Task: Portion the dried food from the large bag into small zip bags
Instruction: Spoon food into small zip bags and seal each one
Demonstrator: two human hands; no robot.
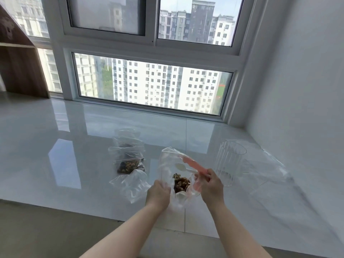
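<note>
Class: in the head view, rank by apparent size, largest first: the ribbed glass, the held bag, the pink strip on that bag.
1. Held bag, nearest the camera, so its lead over the glass is unsure.
2. Ribbed glass.
3. Pink strip.

A ribbed clear glass [229, 162] stands on the white sill [74, 146]. Behind is a window [152, 84]. A wooden shelf [18, 58] stands far left.

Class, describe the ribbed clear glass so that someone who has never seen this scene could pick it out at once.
Start at the big window and come down onto the glossy white sill. The ribbed clear glass stands upright just right of the two hands, beside the right hand. Unlike the soft plastic bags around it, it is rigid, tall and fluted.
</note>
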